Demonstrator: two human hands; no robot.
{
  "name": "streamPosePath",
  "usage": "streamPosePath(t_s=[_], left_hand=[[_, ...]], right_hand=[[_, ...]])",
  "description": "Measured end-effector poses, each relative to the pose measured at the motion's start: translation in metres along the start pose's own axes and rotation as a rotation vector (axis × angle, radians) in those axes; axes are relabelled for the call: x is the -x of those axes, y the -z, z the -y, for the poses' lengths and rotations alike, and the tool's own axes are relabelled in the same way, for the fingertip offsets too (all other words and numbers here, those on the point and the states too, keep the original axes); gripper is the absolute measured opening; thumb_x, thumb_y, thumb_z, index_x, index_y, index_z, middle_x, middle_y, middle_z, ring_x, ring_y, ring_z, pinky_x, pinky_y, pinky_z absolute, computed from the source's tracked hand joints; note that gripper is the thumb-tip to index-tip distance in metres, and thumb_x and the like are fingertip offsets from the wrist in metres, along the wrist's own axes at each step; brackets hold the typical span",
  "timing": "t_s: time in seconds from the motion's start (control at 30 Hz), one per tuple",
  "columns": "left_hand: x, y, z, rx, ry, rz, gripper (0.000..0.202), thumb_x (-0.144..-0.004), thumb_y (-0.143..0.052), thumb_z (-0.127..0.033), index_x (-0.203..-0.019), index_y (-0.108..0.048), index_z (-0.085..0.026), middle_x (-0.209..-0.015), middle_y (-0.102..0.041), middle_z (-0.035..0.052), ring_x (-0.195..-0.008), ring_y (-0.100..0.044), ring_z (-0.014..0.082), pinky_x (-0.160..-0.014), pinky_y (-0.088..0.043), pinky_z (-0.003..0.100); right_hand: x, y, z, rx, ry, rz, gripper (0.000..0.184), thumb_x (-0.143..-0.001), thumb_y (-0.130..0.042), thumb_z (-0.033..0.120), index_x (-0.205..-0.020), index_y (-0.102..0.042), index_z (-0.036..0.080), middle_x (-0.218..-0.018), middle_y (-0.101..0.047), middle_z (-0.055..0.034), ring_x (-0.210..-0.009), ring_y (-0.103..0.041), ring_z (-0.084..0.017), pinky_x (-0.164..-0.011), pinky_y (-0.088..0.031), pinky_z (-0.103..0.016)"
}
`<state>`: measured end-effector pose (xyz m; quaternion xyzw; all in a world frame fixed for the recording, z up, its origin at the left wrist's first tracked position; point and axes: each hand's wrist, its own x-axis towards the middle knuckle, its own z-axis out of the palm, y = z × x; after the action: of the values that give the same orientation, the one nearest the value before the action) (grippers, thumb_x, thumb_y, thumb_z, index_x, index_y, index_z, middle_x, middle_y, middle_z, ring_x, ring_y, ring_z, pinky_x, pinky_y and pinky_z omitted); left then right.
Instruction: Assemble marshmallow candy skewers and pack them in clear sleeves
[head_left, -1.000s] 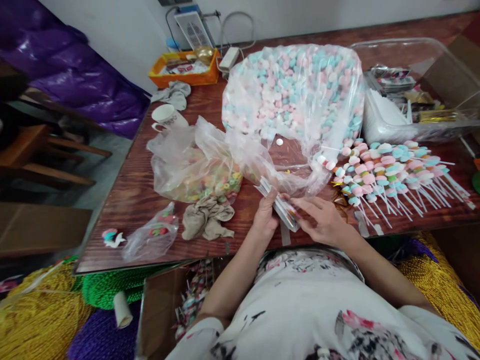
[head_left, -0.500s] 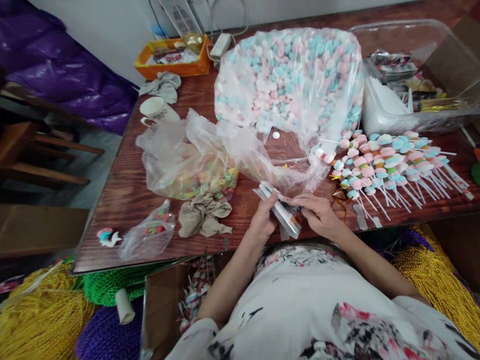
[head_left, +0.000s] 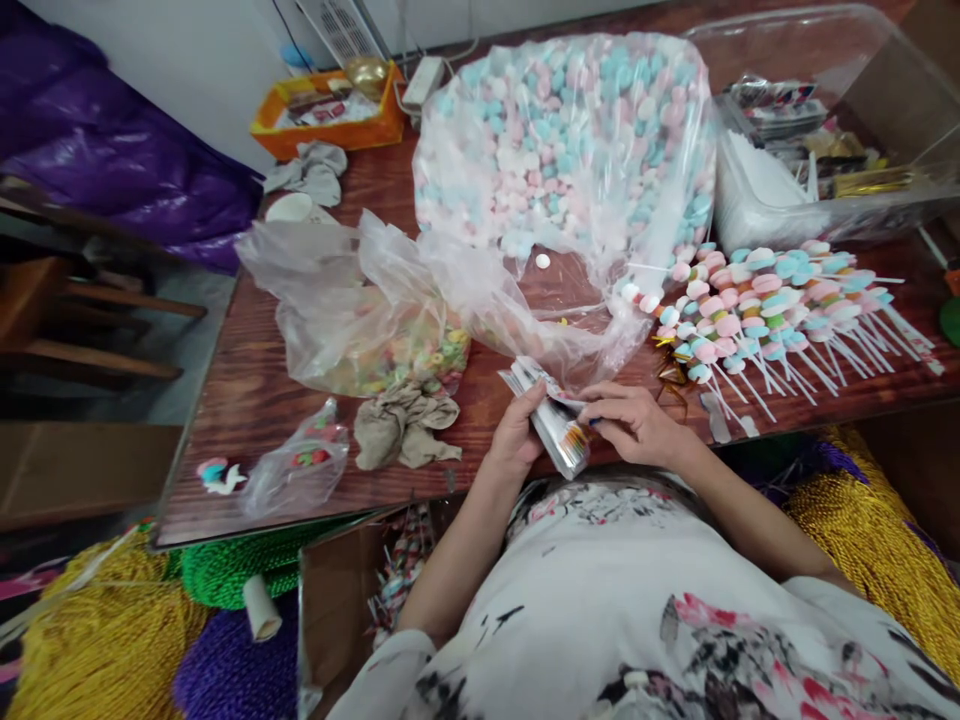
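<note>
My left hand [head_left: 517, 430] is closed around a stack of small clear plastic packaging bags [head_left: 561, 438], its thumb lying on top. The stack shows white, silvery and orange print and is held tilted over the table's near edge. At its right side, my right hand [head_left: 636, 422] has its fingers bent and pinched on the bags' edge; the exact grip is partly hidden. To the right lie several marshmallow skewers [head_left: 772, 300] in pink, blue and white on white sticks. Gold ties [head_left: 673, 368] lie beside them.
Behind my hands are a large bag of marshmallows [head_left: 540, 130] and an opened bag of ring-shaped candy [head_left: 420, 345]. A crumpled cloth [head_left: 406, 428] and a small plastic bag [head_left: 300, 465] lie left. A clear bin [head_left: 817, 215] and an orange tray [head_left: 330, 134] stand at the back.
The bags have turned slightly in my left hand, and my right fingers have shifted along their edge. The whole view has moved a little.
</note>
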<state>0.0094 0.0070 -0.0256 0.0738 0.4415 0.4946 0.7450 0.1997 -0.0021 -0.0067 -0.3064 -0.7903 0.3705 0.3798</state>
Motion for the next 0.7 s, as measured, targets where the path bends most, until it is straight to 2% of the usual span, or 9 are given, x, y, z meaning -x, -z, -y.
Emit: streamPosePath(t_s=[0.1,0.2,0.27,0.37,0.47,0.57,0.7], left_hand=[[0.003,0.0,-0.001,0.0,0.037,0.035,0.026,-0.066,-0.079,-0.031,-0.079,-0.064,-0.015,-0.072,-0.071,0.0026,-0.067,-0.069,0.0193,-0.074,-0.057,0.033],[0.007,0.0,-0.002,0.022,0.062,0.088,0.028,-0.067,-0.077,-0.033,-0.083,-0.065,-0.014,-0.075,-0.07,0.004,-0.069,-0.069,0.0201,-0.079,-0.057,0.037],[0.009,0.0,-0.004,0.03,0.074,0.101,0.029,-0.067,-0.077,-0.033,-0.085,-0.066,-0.013,-0.075,-0.07,0.0041,-0.069,-0.069,0.0193,-0.081,-0.057,0.037],[0.007,0.001,-0.004,0.014,0.072,0.057,0.025,-0.07,-0.076,-0.032,-0.083,-0.066,-0.013,-0.073,-0.07,0.0036,-0.067,-0.068,0.0177,-0.077,-0.058,0.033],[0.002,0.001,-0.005,0.027,0.033,-0.016,0.022,-0.071,-0.076,-0.033,-0.078,-0.065,-0.014,-0.071,-0.07,0.0022,-0.064,-0.068,0.016,-0.071,-0.059,0.029],[-0.002,0.0,-0.007,0.059,0.042,-0.02,0.027,-0.073,-0.076,-0.039,-0.077,-0.064,-0.015,-0.069,-0.07,0.002,-0.063,-0.067,0.016,-0.072,-0.06,0.031],[-0.002,-0.002,-0.011,0.1,0.039,0.001,0.036,-0.074,-0.073,-0.05,-0.077,-0.063,-0.016,-0.068,-0.068,0.0014,-0.064,-0.067,0.016,-0.071,-0.06,0.03]], right_hand=[[-0.001,0.004,0.004,-0.01,0.004,0.016,0.015,-0.088,-0.055,0.021,-0.087,-0.07,0.019,-0.095,-0.069,-0.0074,-0.089,-0.065,-0.017,-0.081,-0.052,-0.031],[-0.004,0.001,0.006,-0.06,-0.035,0.018,0.018,-0.088,-0.059,0.029,-0.076,-0.068,0.019,-0.078,-0.067,-0.0034,-0.073,-0.062,-0.015,-0.071,-0.05,-0.028],[-0.005,-0.005,0.005,-0.062,-0.049,0.019,0.018,-0.087,-0.061,0.028,-0.073,-0.067,0.019,-0.073,-0.064,-0.0019,-0.07,-0.059,-0.014,-0.069,-0.048,-0.027],[-0.006,-0.012,0.002,-0.018,-0.031,0.027,0.016,-0.088,-0.056,0.016,-0.08,-0.069,0.018,-0.078,-0.064,-0.0036,-0.075,-0.06,-0.014,-0.071,-0.048,-0.026],[-0.006,-0.012,0.001,0.031,-0.003,0.037,0.025,-0.088,-0.048,0.008,-0.095,-0.07,0.017,-0.09,-0.065,-0.0064,-0.082,-0.061,-0.015,-0.074,-0.049,-0.027],[-0.01,-0.006,0.004,0.077,0.02,0.064,0.026,-0.09,-0.048,0.009,-0.1,-0.07,0.017,-0.095,-0.065,-0.0074,-0.083,-0.061,-0.015,-0.075,-0.049,-0.027],[-0.019,0.001,0.006,0.137,0.039,0.105,0.023,-0.089,-0.049,0.009,-0.096,-0.07,0.016,-0.092,-0.066,-0.0071,-0.079,-0.061,-0.015,-0.072,-0.048,-0.027]])
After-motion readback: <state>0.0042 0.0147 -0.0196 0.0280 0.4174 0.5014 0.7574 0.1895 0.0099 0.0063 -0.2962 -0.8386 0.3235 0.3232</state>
